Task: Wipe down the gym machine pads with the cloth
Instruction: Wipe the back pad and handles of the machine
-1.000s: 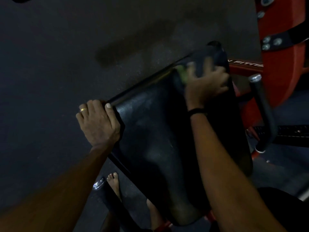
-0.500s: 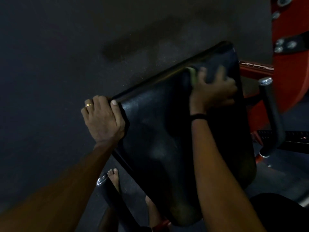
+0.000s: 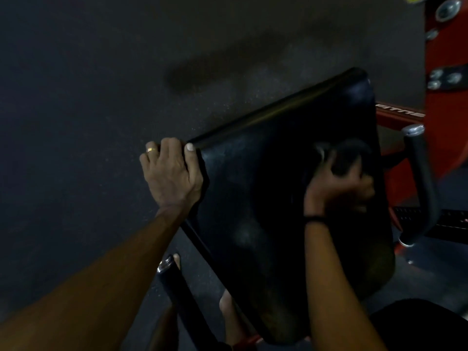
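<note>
Gripped the pad (image 3: 253, 211) corner with left hand (image 3: 172, 173), fingers curled over its edge. Pressed cloth (image 3: 347, 158) under right hand (image 3: 336, 183) near the far end; unwiped length ran back toward the body.

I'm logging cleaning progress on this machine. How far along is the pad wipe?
Done: cannot tell; the black pad shows only faint dull patches, no clear wiped zone. In hand: the right hand presses a dark cloth on the pad's upper right face, blurred, while the left hand grips its left corner. Left: the lower pad; no other pads show.
</note>
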A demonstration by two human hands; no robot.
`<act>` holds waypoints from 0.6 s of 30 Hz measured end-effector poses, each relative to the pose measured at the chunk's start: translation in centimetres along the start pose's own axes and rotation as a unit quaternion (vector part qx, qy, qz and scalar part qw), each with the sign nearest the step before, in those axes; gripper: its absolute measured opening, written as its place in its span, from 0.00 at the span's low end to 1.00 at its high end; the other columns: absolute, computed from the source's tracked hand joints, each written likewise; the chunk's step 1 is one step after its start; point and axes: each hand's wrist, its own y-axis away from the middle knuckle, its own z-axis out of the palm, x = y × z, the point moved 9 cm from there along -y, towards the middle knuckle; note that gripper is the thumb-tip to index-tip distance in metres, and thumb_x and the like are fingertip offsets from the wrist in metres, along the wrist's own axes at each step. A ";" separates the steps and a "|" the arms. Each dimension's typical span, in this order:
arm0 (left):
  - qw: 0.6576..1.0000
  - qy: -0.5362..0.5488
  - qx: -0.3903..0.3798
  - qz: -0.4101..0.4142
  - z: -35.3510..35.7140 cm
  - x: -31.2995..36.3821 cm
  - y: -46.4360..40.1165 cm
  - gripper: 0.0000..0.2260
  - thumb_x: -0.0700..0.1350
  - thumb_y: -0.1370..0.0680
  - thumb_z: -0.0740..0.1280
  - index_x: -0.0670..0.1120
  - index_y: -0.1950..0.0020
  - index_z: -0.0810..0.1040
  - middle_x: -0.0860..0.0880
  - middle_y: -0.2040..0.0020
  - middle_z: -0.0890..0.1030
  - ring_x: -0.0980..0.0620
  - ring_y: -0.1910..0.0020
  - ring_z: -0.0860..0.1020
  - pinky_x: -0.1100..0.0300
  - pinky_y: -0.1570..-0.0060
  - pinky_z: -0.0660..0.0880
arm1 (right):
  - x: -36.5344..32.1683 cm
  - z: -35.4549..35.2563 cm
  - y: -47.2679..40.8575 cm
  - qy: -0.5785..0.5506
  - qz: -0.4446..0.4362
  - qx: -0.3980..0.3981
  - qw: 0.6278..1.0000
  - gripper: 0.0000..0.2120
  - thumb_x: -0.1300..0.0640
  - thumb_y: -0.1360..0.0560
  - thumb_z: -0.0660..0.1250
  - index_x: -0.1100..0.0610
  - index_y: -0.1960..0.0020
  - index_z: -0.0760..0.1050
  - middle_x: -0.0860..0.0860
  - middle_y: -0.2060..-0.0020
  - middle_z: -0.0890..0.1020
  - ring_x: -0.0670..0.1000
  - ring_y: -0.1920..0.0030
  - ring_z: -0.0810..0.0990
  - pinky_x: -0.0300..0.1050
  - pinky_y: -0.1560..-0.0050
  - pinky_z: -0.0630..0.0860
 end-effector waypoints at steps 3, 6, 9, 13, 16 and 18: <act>1.000 0.025 0.010 -0.001 -0.4 0.1 0.0 0.16 0.50 0.17 0.54 0.41 0.58 0.71 0.43 0.62 0.74 0.41 0.57 0.72 0.48 0.55 0.65 | -12.8 1.7 4.1 0.082 -0.175 0.017 0.981 0.25 0.35 0.27 0.62 0.49 0.38 0.79 0.57 0.49 0.79 0.61 0.47 0.75 0.55 0.49 0.67; 0.994 0.103 0.018 -0.036 -1.0 -0.8 0.0 0.19 0.49 0.17 0.54 0.40 0.59 0.75 0.47 0.63 0.73 0.43 0.58 0.71 0.52 0.56 0.64 | -16.3 -1.1 15.2 0.070 -0.345 -0.083 0.932 0.21 0.39 0.27 0.67 0.49 0.39 0.79 0.56 0.50 0.79 0.59 0.48 0.73 0.54 0.51 0.65; 0.980 0.184 -0.043 -0.057 -1.5 -2.3 -0.5 0.26 0.52 0.16 0.49 0.43 0.54 0.84 0.46 0.62 0.81 0.45 0.57 0.76 0.55 0.55 0.65 | -7.1 -5.1 20.4 0.072 -0.364 -0.180 0.911 0.21 0.39 0.29 0.68 0.47 0.39 0.80 0.54 0.52 0.80 0.59 0.50 0.75 0.56 0.52 0.71; 0.969 0.207 -0.111 -0.077 -2.7 -3.8 -1.2 0.28 0.51 0.15 0.47 0.44 0.52 0.86 0.42 0.62 0.82 0.49 0.60 0.78 0.59 0.58 0.63 | 2.4 -7.9 14.5 0.146 -0.194 -0.100 0.965 0.25 0.35 0.26 0.62 0.49 0.37 0.77 0.59 0.53 0.77 0.66 0.52 0.76 0.61 0.52 0.71; 0.963 0.227 -0.104 -0.099 -3.2 -3.6 -0.9 0.28 0.51 0.16 0.44 0.48 0.45 0.86 0.45 0.61 0.83 0.51 0.61 0.79 0.65 0.60 0.63 | 0.7 -5.6 7.2 0.107 0.032 0.016 0.994 0.30 0.33 0.26 0.58 0.49 0.32 0.76 0.63 0.48 0.76 0.67 0.44 0.74 0.60 0.46 0.68; 0.947 0.270 -0.100 -0.144 -2.7 -4.1 -0.7 0.29 0.53 0.17 0.44 0.48 0.43 0.85 0.49 0.54 0.86 0.53 0.54 0.81 0.75 0.54 0.65 | -5.7 -2.8 5.8 0.118 0.018 0.024 0.993 0.28 0.34 0.26 0.58 0.48 0.32 0.75 0.60 0.46 0.77 0.65 0.44 0.74 0.58 0.48 0.68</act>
